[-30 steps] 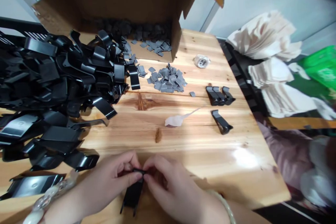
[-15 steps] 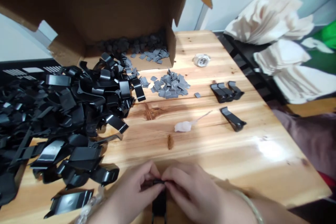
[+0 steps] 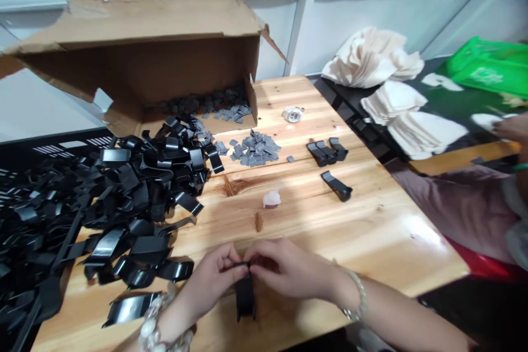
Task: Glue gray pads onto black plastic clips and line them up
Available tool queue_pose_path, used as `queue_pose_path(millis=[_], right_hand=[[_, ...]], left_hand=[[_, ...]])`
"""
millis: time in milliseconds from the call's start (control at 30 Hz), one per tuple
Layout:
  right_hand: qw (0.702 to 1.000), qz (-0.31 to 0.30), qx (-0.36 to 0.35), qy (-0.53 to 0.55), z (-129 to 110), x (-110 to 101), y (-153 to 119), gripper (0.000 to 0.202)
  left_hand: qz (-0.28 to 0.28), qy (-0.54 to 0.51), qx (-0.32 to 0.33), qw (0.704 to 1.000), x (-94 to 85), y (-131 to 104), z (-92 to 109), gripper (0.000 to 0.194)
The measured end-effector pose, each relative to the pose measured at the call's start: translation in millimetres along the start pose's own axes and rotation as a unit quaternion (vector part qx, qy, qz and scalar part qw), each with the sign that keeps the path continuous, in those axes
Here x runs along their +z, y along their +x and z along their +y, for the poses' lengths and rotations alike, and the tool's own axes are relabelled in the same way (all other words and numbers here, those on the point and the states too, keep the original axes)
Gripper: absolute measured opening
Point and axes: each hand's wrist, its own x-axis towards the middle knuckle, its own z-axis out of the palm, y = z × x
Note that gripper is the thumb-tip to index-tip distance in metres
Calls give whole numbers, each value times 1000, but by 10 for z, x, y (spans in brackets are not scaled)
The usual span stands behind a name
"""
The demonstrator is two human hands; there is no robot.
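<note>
At the near side of the wooden table [image 3: 305, 242], my left hand [image 3: 216, 275] and my right hand [image 3: 284, 267] meet at the upper end of a black plastic clip [image 3: 246, 298]. Both hands are closed, thumbs and fingertips pinching that end. The clip's flat body points down toward me; whatever small part lies between the fingertips is hidden. Beyond my hands sits a whitish lump [image 3: 271, 198]. A single black clip [image 3: 336, 186] lies to the right, with several clips in a row [image 3: 326, 151] behind it. Small grey pads [image 3: 256, 148] form a pile in the middle.
A large pile of black clips [image 3: 136, 176] covers the left side, partly in a black crate [image 3: 78, 146]. An open cardboard box [image 3: 144, 19] holds more grey pads. A watch [image 3: 293, 114] lies behind. At right are white cloth stacks [image 3: 427, 132], a green basket [image 3: 490, 69] and another person's hand [image 3: 513, 127].
The view has tilted up and shifted, showing the box top and the other person's hand. My hands keep pinching the clip's end. The whitish lump's thin strand no longer shows.
</note>
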Motion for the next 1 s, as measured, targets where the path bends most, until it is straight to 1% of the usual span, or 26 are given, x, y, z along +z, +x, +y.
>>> queue_pose_path(millis=[100, 167, 267, 333, 400, 467, 533, 567, 633, 667, 767, 833, 900, 933, 1000], right_hand=[[996, 33, 27, 74, 99, -11, 46, 18], [993, 46, 44, 98, 190, -19, 92, 17], [992, 44, 48, 112, 313, -23, 155, 20], [992, 34, 43, 114, 340, -31, 167, 20], [994, 16, 31, 103, 297, -45, 143, 17], [996, -11, 14, 89, 192, -53, 93, 16], [996, -34, -1, 84, 66, -28, 39, 26], [994, -31, -7, 101, 10, 3, 16, 35], [987, -1, -13, 159, -61, 100, -19, 51], [981, 23, -12, 193, -73, 160, -32, 53], [957, 118, -4, 265, -27, 346, -76, 44], [934, 193, 4, 301, 33, 441, -118, 38], [909, 260, 15, 326, 87, 494, -171, 35], [898, 287, 21, 332, 107, 499, -201, 33], [882, 332, 32, 333, 136, 439, -272, 29]], left_hand=[[32, -24, 34, 999, 38, 23, 26, 37], [51, -40, 49, 997, 64, 45, 38, 38], [75, -64, 67, 993, 74, 66, 53, 37], [94, -83, 81, 989, 68, 51, 79, 36], [114, -103, 99, 983, 71, 5, 130, 34], [132, -123, 119, 976, 102, -63, 197, 30], [145, -151, 137, 968, 169, -133, 260, 28], [151, -168, 146, 963, 215, -162, 281, 28], [164, -206, 164, 951, 327, -203, 297, 30], [173, -223, 172, 944, 390, -214, 290, 30], [208, -258, 193, 924, 591, -217, 210, 30], [225, -265, 204, 915, 731, -209, 119, 31], [227, -261, 207, 915, 864, -200, 17, 29], [221, -253, 203, 920, 922, -198, -34, 27], [203, -230, 188, 933, 1009, -205, -128, 26]])
